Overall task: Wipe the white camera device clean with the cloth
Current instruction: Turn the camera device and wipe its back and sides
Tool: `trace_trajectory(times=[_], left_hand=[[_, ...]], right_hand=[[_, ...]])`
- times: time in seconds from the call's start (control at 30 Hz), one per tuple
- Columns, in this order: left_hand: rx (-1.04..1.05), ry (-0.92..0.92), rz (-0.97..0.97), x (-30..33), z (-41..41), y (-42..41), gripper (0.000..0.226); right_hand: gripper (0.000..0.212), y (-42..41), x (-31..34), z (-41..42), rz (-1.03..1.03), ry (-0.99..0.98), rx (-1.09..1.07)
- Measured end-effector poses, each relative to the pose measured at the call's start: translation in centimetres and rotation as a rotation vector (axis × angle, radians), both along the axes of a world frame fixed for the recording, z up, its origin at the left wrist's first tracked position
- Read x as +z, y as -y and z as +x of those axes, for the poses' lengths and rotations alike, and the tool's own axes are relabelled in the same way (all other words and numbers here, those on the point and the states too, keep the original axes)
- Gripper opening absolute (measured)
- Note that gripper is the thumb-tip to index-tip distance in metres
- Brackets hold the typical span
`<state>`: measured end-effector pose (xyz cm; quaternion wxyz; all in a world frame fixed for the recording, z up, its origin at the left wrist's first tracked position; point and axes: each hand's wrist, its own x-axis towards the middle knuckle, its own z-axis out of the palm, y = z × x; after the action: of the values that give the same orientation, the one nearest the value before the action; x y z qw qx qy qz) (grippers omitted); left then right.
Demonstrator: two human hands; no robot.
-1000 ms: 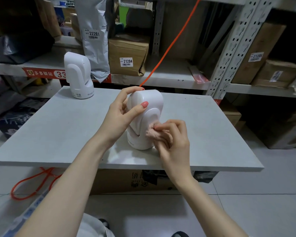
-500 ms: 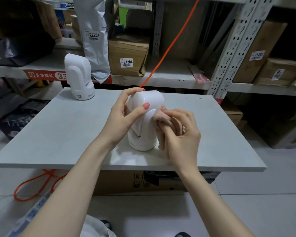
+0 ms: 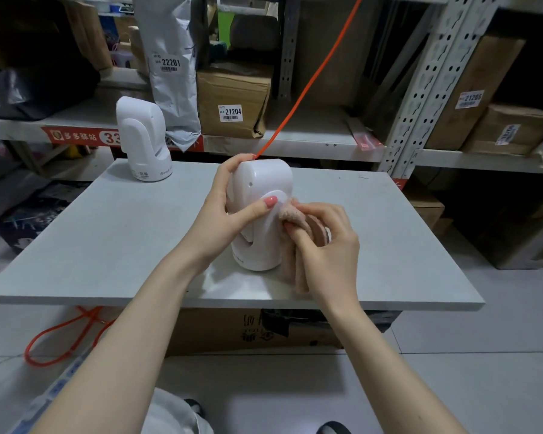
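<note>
The white camera device [image 3: 261, 214] stands upright near the middle of the grey surface [image 3: 107, 233], a little toward the near edge. The left hand [image 3: 223, 214] is wrapped around its left side, fingers curled over the top and back, the thumb with a pink nail pressed across the front. The right hand [image 3: 326, 245] is clenched around a bunched pink cloth [image 3: 295, 220], pressing it against the device's right side, with more cloth hanging down below the palm to the surface. A second white device [image 3: 141, 139] stands untouched at the far left corner of the surface. An orange cable [image 3: 311, 76] runs up from behind the held device toward the shelves [image 3: 326, 142], where labelled cardboard boxes [image 3: 232, 98] sit.
</note>
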<state>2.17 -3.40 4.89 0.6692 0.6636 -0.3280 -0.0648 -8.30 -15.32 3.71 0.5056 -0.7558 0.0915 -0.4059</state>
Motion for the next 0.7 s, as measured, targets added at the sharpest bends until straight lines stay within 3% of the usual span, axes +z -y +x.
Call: trace_trajectory(times=[0.17,0.27,0.43,0.6,0.7], left_hand=[[0.066,-0.006,-0.006,0.0,0.3,0.7,0.054],[0.093,0.039,-0.005,-0.1,0.2,1.0,0.054],[0.133,0.068,-0.020,-0.1,0.3,1.1,0.055],[0.213,0.044,-0.034,0.0,0.8,1.0,0.051],[0.236,0.018,-0.042,0.0,1.0,0.9,0.051]], right_hand=[[0.024,0.7,-1.9,-0.2,0.002,-0.229,-0.031],[0.020,0.1,-1.5,-0.1,-0.073,-0.139,-0.057],[0.023,-1.1,-1.0,1.0,-0.429,0.097,-0.090],[0.009,-0.4,-2.9,1.0,-0.630,0.059,-0.109],[0.009,-0.1,-3.3,0.6,-0.647,0.019,-0.067]])
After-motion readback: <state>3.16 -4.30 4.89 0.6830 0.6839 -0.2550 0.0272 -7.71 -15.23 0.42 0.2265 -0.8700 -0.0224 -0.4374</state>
